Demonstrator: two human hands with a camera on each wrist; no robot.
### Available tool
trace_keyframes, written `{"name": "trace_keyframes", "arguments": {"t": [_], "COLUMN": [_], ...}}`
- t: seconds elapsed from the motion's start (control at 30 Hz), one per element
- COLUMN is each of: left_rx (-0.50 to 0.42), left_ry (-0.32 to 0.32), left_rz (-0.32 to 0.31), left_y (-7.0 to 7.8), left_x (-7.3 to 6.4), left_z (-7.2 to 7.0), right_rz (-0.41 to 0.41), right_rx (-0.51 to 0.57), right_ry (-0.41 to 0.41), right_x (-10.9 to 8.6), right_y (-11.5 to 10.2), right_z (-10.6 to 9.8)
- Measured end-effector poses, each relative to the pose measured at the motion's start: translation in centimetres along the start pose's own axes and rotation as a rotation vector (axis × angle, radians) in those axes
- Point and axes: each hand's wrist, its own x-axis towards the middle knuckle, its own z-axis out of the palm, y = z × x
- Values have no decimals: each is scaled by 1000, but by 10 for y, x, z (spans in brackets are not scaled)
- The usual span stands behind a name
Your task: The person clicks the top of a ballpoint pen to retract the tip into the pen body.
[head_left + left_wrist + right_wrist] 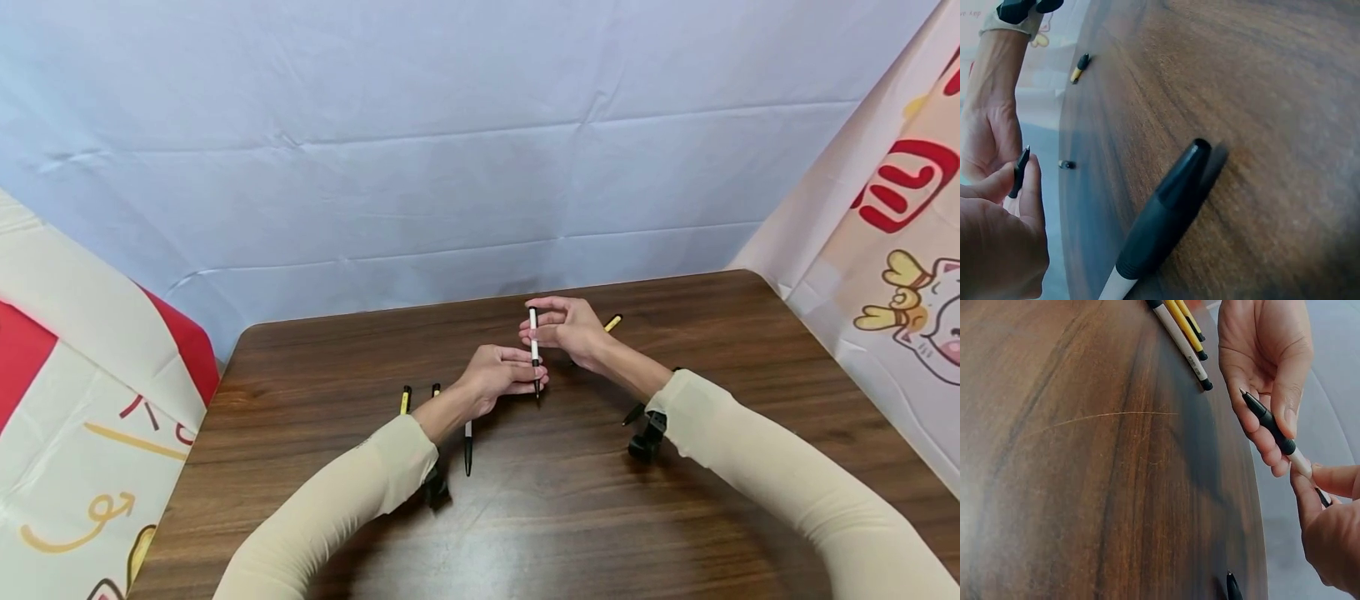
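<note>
Both hands hold one white ballpoint pen (533, 322) with a black grip, its point toward the person. My left hand (495, 379) pinches the black grip section (1277, 430) between thumb and fingers. Higher up, my right hand (572, 327) pinches the white barrel near the black top end. The metal writing point shows past the left fingers in the right wrist view. Below the left wrist lies another white pen (468, 446) with a black grip. Close beside the right hand, a yellow pen (614, 322) is partly hidden behind it.
Beside the left forearm lie a yellow pen (406, 401) and more pens; the right wrist view shows a white pen (1180, 342) alongside yellow pens (1186, 326). A black pen tip (633, 414) pokes out near the right cuff. Pale cloth (420, 200) hangs behind the wooden table (315, 358).
</note>
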Motion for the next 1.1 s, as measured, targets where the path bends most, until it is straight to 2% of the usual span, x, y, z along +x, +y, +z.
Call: {"name": "trace_keyframes", "arguments": {"t": [0.43,0.8,1.1], "left_rx": [102,100,103], "left_ry": [16,15,14], "left_rz": [38,48,26], "left_y": [-4,-8,-12], "left_x": [-3,-9,-19], "left_z": [-5,-10,-16], "right_rz": [-1,18,13], "right_rx": [-19,-34,-38], "right_ry": [-31,-36,-41], "right_x": [-5,-11,-15], "right_y": [6,5,12], "right_z": [1,10,19]}}
